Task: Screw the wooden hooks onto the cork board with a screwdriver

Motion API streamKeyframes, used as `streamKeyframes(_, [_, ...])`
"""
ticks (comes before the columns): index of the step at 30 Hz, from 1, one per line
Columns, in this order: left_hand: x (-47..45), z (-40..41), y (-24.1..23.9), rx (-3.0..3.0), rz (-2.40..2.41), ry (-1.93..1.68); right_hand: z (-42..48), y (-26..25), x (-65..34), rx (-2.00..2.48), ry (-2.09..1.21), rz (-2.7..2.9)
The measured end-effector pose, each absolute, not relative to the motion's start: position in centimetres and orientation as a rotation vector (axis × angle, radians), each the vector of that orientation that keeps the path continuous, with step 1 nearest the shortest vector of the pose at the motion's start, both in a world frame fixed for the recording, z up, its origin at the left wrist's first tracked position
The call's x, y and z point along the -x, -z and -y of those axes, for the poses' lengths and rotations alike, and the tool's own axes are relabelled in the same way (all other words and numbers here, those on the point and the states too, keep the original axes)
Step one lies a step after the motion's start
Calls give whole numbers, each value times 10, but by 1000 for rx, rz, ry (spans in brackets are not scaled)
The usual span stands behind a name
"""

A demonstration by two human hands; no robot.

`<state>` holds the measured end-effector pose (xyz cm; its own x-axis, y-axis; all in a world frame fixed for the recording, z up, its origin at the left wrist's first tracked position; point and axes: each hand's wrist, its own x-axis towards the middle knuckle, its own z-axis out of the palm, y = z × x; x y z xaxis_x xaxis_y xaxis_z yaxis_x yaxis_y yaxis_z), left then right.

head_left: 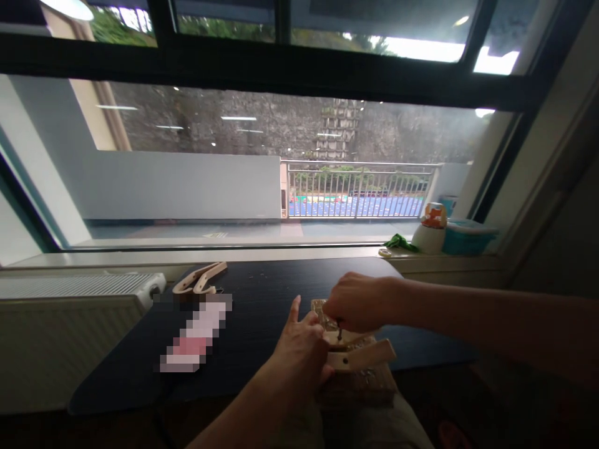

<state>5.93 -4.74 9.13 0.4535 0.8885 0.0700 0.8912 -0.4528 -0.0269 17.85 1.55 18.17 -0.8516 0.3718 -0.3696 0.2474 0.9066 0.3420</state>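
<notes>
My left hand grips the left end of a pale angled wooden piece with drilled holes, one finger stretched away from it. The piece lies on a thick, worn wooden block at the table's near edge, above my lap. My right hand is closed above the piece, gripping a thin dark metal tool whose lower end points down at the wood. The tool's upper part is hidden in my fingers, so its exact kind does not show.
Curved wooden pieces lie on the dark table at the back left, near a pixelated pinkish item. A radiator stands at left. The windowsill holds a white container, a teal box and a green item.
</notes>
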Motion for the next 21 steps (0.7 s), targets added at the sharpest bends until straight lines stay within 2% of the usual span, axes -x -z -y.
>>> streamKeyframes(9, [-61, 55, -93, 2609, 1573, 125, -17, -178, -148, -934, -317, -2460])
streamKeyframes(21, [-59, 53, -91, 2628, 1587, 154, -5, -195, -159, -716, -276, -2494])
